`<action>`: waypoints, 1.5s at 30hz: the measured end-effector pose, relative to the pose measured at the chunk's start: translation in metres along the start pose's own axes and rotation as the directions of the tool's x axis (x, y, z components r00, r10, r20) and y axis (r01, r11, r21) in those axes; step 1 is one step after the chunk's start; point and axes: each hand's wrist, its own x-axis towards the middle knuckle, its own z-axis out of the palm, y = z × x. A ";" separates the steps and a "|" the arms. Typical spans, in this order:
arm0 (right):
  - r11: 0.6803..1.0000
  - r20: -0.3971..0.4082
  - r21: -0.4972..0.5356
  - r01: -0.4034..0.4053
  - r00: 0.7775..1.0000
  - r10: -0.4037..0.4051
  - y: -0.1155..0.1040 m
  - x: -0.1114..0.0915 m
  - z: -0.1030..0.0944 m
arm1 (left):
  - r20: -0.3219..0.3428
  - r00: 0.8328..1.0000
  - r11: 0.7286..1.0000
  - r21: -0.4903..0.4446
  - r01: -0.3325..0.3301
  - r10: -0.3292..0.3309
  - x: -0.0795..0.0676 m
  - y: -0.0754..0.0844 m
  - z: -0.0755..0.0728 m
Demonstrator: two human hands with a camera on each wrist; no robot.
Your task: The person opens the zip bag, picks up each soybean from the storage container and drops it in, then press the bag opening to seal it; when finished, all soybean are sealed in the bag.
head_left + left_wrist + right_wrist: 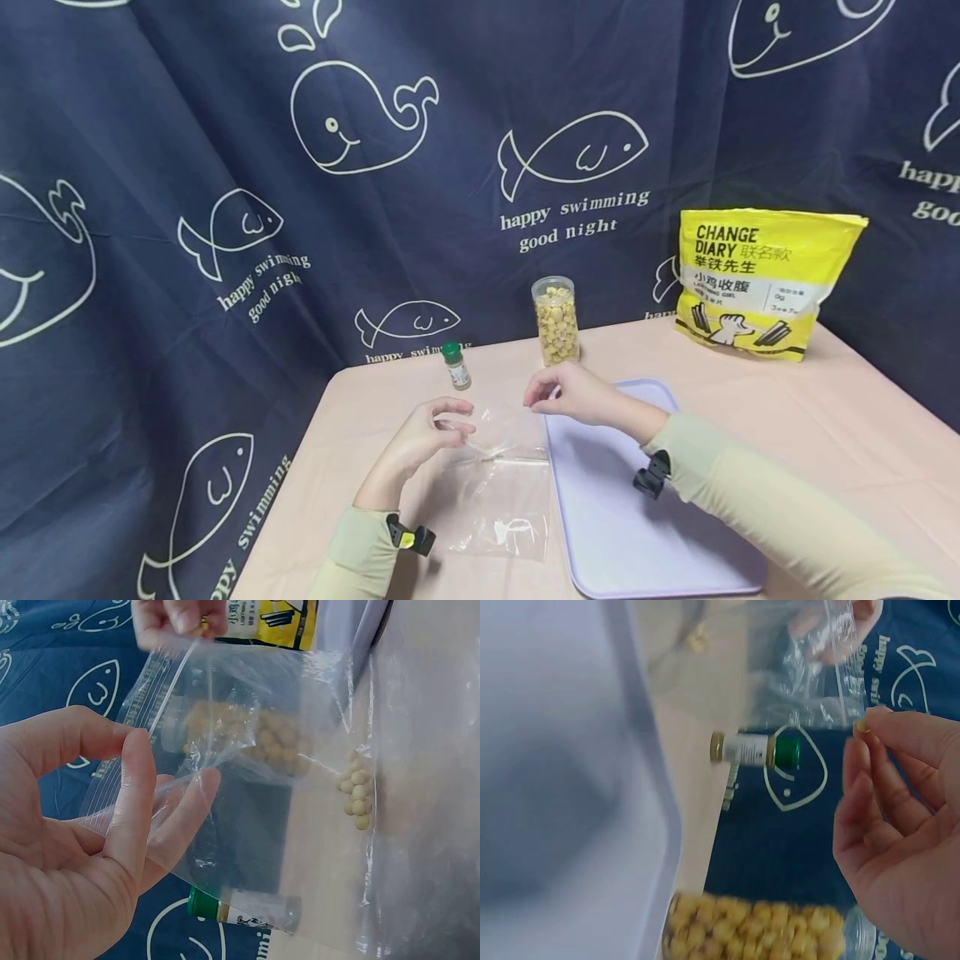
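Observation:
My left hand (pixel 427 429) grips the side of a clear zip bag (pixel 225 682) near its opening, thumb and index finger at the zip strip. Several round, pale yellow beans (pixel 356 791) lie along the bottom of that bag. Between the thumb and index fingertip of my right hand (pixel 907 802) a small bean (pixel 863 725) is pinched, right at the mouth of the bag. More clear plastic (pixel 498 508), with a zip line across it, lies flat on the table below the hands.
A lilac tray (pixel 622 500) lies under my right forearm. Behind stand a green-capped small bottle (pixel 457 367), a clear jar of yellow pieces (pixel 557 325) and a yellow snack pouch (pixel 757 283). A dark blue printed curtain (pixel 465 208) hangs behind the pink table.

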 end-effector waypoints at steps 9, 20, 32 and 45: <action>0.998 -0.002 -0.047 0.046 0.999 -0.047 -0.013 0.029 0.019 | 0.014 1.000 1.000 -0.007 -0.012 0.012 -0.001 0.000 -0.001; 0.997 0.021 -0.064 0.044 0.999 -0.043 -0.012 0.036 0.024 | 0.011 1.000 1.000 -0.002 -0.021 0.021 -0.002 0.002 -0.002; 0.999 0.038 0.007 -0.054 0.998 0.054 0.008 0.005 0.003 | -0.009 1.000 1.000 -0.008 -0.011 0.011 -0.005 0.001 -0.005; 0.992 -0.112 -0.067 -0.102 0.989 0.094 0.003 0.004 0.022 | -0.028 1.000 1.000 -0.017 -0.008 0.008 -0.004 -0.001 -0.007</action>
